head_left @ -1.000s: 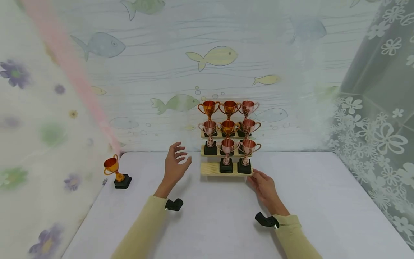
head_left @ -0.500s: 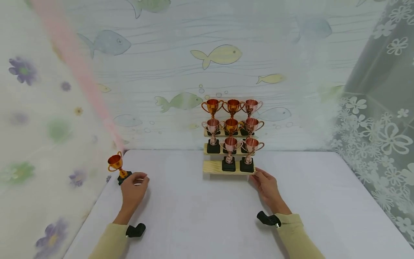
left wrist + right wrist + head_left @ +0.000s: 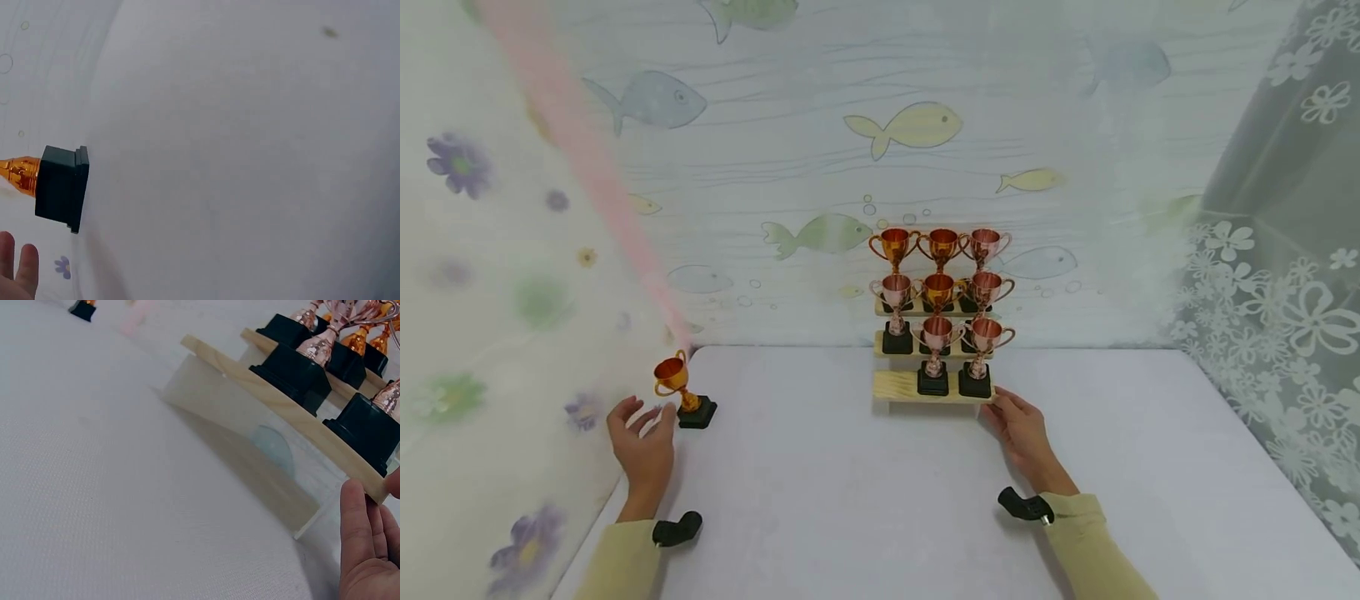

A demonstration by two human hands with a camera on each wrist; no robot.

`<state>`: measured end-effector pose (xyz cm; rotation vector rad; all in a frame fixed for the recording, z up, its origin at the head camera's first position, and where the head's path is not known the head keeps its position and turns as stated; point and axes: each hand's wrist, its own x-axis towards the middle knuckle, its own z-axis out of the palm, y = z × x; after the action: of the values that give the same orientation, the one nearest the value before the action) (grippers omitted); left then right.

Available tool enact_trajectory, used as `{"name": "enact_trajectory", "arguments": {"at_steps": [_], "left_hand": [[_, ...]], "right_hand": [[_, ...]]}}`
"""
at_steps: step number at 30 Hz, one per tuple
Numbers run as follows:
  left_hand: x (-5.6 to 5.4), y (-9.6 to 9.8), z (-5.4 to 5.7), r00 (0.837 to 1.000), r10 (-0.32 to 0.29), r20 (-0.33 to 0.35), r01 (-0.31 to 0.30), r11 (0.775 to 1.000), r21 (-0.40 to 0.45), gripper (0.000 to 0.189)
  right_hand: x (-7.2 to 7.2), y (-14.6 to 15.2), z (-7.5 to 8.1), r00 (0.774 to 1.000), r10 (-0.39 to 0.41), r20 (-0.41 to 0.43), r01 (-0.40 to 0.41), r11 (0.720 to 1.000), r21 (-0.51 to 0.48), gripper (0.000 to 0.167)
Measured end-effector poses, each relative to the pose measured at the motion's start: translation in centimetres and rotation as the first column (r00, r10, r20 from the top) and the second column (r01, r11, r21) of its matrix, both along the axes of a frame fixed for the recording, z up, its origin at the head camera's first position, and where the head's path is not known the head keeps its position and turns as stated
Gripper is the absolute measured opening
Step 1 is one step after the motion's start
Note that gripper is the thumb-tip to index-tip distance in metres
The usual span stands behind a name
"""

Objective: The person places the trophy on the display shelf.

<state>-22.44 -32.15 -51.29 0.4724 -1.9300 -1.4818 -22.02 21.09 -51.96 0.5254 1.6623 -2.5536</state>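
Observation:
A gold trophy cup [image 3: 672, 374] on a black base stands at the table's left edge. Just left and in front of it is my left hand [image 3: 643, 448], fingers spread in a loose curve and holding nothing. In the left wrist view the trophy's black base [image 3: 60, 187] shows beside two fingertips. My right hand [image 3: 1024, 432] pinches the front right corner of a stepped wooden display shelf [image 3: 895, 385]; the right wrist view shows fingers against the board's end [image 3: 369, 478]. Gold and rose-gold trophies fill the upper steps. Two rose-gold trophies [image 3: 937, 336] stand on the lowest one, its left end bare.
A white-covered table [image 3: 835, 500] stretches between the shelf and the left trophy. Behind it hangs a fish-print backdrop [image 3: 760, 142]. Flower-print cloth [image 3: 542, 333] borders the left side, and white lace [image 3: 1285, 333] the right.
My left hand has swung left from beside the shelf, passed in front of the gold trophy, and now is on its left side. The right hand has stayed on the shelf corner.

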Motion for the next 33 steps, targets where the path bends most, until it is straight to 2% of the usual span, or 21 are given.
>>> {"name": "enact_trajectory", "arguments": {"at_steps": [2, 6, 12, 17, 21, 26, 30, 33], "left_hand": [[-0.5, -0.1, 0.4, 0.997, -0.072, -0.026, 0.072, 0.997, 0.032, 0.062], [-1.6, -0.2, 0.9, 0.992, -0.104, -0.077, 0.106, 0.994, 0.034, 0.071], [-3.1, 0.1, 1.1, 0.987, -0.082, -0.141, 0.086, 0.996, 0.024, 0.068], [-3.6, 0.6, 1.1, 0.995, -0.029, -0.094, 0.029, 1.0, -0.007, 0.061], [-3.8, 1.0, 1.3, 0.999, -0.013, -0.046, 0.013, 1.0, 0.006, 0.058], [-3.6, 1.4, 1.6, 0.999, -0.012, -0.051, 0.012, 1.0, -0.001, 0.055], [-3.4, 1.6, 1.9, 0.999, 0.011, -0.052, -0.013, 0.999, -0.043, 0.055], [-3.3, 1.8, 2.1, 0.998, 0.021, -0.06, -0.024, 0.999, -0.042, 0.055]], "right_hand": [[0.0, 0.1, 0.0, 1.0, 0.001, 0.0, -0.001, 1.0, 0.003, 0.051], [-0.1, 0.1, 0.1, 1.0, 0.002, 0.0, -0.002, 1.0, -0.006, 0.05], [-0.1, 0.0, 0.1, 1.0, 0.001, -0.001, -0.001, 1.0, -0.011, 0.05], [-0.1, -0.1, 0.1, 1.0, -0.001, 0.002, 0.001, 1.0, -0.016, 0.051], [-0.1, -0.1, 0.1, 1.0, -0.005, 0.008, 0.005, 1.0, -0.022, 0.05], [-0.1, -0.2, 0.1, 1.0, -0.014, 0.021, 0.014, 1.0, -0.012, 0.05], [-0.1, -0.2, 0.2, 1.0, -0.014, 0.022, 0.014, 1.0, -0.009, 0.05], [0.0, -0.1, 0.3, 1.0, -0.012, 0.017, 0.012, 1.0, -0.01, 0.05]]}}
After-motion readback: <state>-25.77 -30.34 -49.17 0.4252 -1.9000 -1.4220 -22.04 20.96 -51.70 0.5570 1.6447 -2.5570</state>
